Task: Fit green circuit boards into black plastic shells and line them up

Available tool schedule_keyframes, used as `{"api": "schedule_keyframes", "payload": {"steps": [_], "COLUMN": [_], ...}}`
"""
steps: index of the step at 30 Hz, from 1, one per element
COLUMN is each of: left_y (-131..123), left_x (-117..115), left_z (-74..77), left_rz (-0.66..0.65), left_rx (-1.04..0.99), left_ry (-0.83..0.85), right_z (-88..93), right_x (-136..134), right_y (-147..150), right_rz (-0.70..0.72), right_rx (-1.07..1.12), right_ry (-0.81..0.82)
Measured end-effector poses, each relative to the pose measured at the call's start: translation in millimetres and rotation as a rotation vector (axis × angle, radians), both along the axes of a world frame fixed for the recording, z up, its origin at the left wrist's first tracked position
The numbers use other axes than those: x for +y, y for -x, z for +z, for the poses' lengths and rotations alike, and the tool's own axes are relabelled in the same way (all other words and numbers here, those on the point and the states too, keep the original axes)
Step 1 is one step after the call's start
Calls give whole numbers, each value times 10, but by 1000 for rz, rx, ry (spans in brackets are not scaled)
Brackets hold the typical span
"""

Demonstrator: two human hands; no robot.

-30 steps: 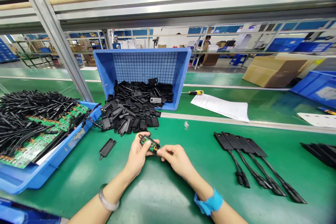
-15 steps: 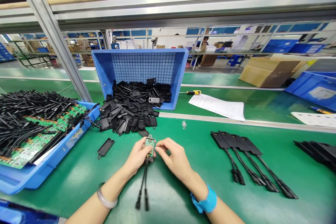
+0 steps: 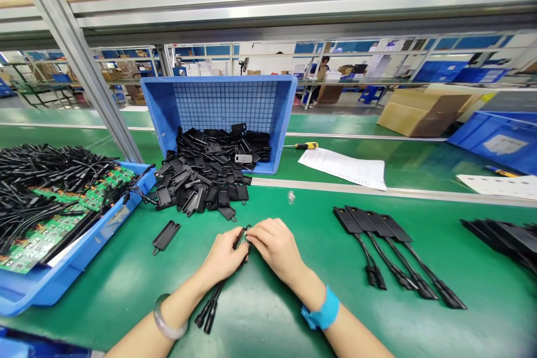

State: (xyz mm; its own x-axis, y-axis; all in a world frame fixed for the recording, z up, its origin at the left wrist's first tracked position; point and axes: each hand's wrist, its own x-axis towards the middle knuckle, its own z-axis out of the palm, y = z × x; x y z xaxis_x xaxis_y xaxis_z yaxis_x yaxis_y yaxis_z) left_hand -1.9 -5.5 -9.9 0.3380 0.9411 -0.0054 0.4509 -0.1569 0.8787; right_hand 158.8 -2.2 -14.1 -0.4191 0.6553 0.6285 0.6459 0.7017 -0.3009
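My left hand (image 3: 224, 257) is closed around a small green circuit board (image 3: 240, 239) seated in a black plastic case. Black cables (image 3: 208, 313) with plug ends trail from it toward me over the green bench. At the board's upper right edge, the thumb and fingers of my right hand (image 3: 274, 246) are pinched together against it; the fingertips partly hide that edge. A loose black case half (image 3: 166, 236) lies to the left of my hands. Four-sided black housings with cables, the finished-looking units (image 3: 371, 224), lie in a row on the right.
A tipped blue crate (image 3: 289, 117) spills black case parts (image 3: 201, 173) onto the bench. To the left, a blue tray (image 3: 100, 240) holds wired circuit boards. Behind are a screwdriver (image 3: 307, 146), a paper sheet (image 3: 344, 168) and a cardboard box (image 3: 415, 112). More black units (image 3: 503, 240) lie far right.
The board has turned in my left hand, tilting over to the right, and its cables have swung left. My right fingers have closed in onto its edge. The view has shifted slightly.
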Motion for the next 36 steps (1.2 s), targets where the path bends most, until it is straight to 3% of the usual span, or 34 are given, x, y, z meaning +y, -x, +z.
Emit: {"api": "schedule_keyframes", "payload": {"steps": [4, 10, 13, 15, 17, 20, 24, 27, 33, 36], "left_y": [-1, 16, 24, 25, 23, 15, 1, -10, -19, -6], "left_x": [-2, 25, 64, 95, 121, 136, 125, 117, 119, 131], "left_z": [-8, -73, -102, -113, -118, -112, -96, -90, -101, -113], "left_rz": [-3, -23, 13, 86, 145, 180, 206, 198, 216, 213], "left_rx": [10, 17, -73, -190, -333, -515, -610, -614, -642, -645], "left_ry": [-8, 20, 137, 234, 290, 318, 323, 305, 337, 339], "right_z": [-7, -28, -30, -8, 28, 79, 127, 172, 188, 160], "right_x": [38, 39, 76, 193, 388, 717, 1026, 1206, 1575, 1673], "right_y": [-22, 20, 17, -67, -238, -571, -785, -614, 135, 398], "right_rz": [23, 19, 19, -83, -304, -570, -721, -699, -451, -391], "right_rx": [-2, -175, -158, -178, -250, -328, -406, -421, -356, -319], "right_ry": [10, -37, 112, 262, 358, 378, 385, 358, 295, 255]}}
